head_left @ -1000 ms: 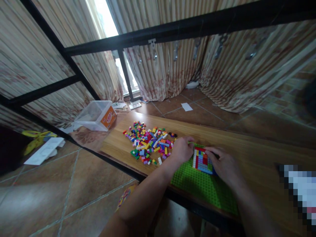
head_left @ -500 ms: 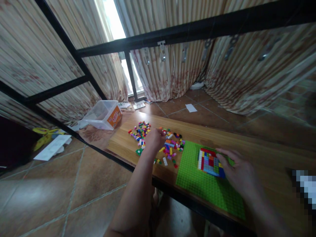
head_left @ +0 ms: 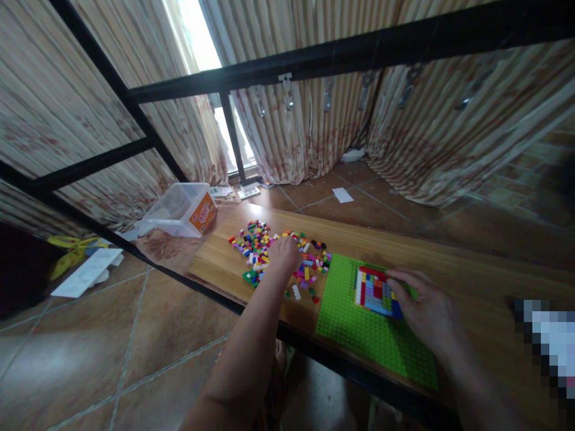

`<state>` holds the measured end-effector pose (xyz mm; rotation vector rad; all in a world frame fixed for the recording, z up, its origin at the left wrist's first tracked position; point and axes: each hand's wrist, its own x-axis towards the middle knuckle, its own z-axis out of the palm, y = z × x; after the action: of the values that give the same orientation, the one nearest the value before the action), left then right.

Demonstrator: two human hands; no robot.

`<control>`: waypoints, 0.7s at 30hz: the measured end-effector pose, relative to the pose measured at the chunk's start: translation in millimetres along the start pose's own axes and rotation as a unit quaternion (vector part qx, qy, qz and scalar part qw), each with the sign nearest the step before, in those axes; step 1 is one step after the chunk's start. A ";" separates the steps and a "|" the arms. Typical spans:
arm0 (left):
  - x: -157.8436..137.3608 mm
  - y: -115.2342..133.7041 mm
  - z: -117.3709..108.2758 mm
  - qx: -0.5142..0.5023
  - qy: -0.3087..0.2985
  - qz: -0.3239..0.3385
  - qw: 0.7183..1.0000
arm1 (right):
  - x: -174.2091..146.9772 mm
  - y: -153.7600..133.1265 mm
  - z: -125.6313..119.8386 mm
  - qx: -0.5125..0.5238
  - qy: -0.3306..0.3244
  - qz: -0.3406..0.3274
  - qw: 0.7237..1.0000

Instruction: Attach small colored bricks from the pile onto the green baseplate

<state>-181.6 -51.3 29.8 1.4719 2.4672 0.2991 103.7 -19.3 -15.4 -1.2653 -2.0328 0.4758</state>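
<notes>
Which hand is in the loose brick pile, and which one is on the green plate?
The left hand is in the brick pile. The right hand rests on the green plate, beside the built patch of bricks.

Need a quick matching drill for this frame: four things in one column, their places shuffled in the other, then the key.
Things:
1. left hand
2. right hand
3. baseplate
4. clear tub

Places:
A. beyond the table's far left corner
B. on the loose brick pile
C. flat on the wooden table, near its front edge
D. at the right edge of the built brick patch

Pairs: 1-B, 2-D, 3-C, 4-A
</notes>
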 end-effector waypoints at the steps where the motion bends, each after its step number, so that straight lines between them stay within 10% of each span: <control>1: 0.0 0.1 -0.3 0.025 0.000 -0.011 1.000 | 0.3 -0.9 -0.6 -0.001 0.000 -0.003 1.000; 10: -11.3 11.9 -16.0 0.029 0.065 0.068 0.995 | 4.4 -7.1 -6.7 0.009 0.034 -0.005 0.999; 21: -49.1 79.0 25.2 -0.005 -0.030 0.331 0.943 | 2.5 -16.8 -5.2 0.053 0.004 -0.037 0.998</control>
<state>-85.6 -56.5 35.2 2.2299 1.8410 0.3739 96.1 -25.1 -0.5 -1.1240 -2.0124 0.5359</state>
